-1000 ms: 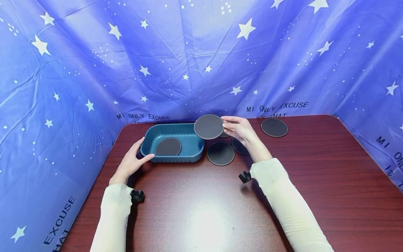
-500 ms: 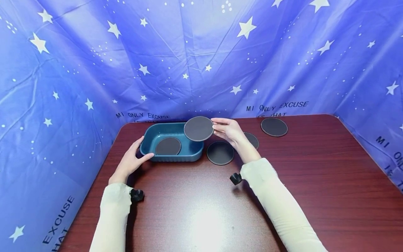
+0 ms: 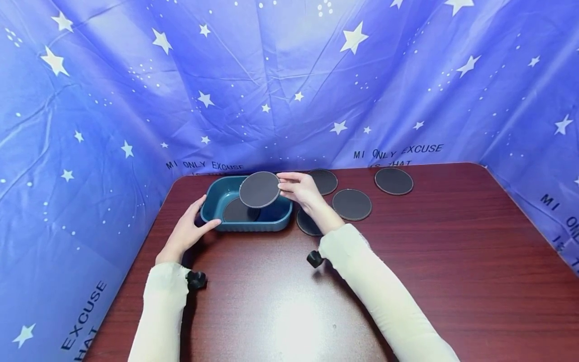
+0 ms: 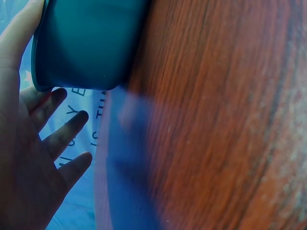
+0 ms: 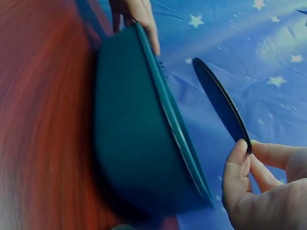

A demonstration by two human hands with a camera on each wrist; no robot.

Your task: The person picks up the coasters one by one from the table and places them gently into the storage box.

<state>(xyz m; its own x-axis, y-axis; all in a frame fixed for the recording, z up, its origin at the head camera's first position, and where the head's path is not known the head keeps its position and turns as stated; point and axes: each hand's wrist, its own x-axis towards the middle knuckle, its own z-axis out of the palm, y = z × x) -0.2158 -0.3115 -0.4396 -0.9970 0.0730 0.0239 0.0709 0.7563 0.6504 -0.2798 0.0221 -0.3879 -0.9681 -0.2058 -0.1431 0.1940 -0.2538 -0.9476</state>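
My right hand pinches a round black coaster by its right edge, thumb below and fingers above in the right wrist view. The coaster hangs over the teal plastic basket, apart from its rim. Inside the basket lies another black coaster, partly covered in the head view by the held one. My left hand grips the basket's left end, thumb at the front rim and fingers along the outer side. In the left wrist view, the other fingers of that hand spread away from the wall.
To the right of the basket lie more black coasters: one at the back, one beside it, one partly behind my right wrist. Another coaster lies near the back edge. A starry blue curtain surrounds the wooden table.
My right hand has carried the coaster leftward, from the basket's right end to over its middle. Coasters behind the arm have come into view. My left hand keeps its place on the basket.
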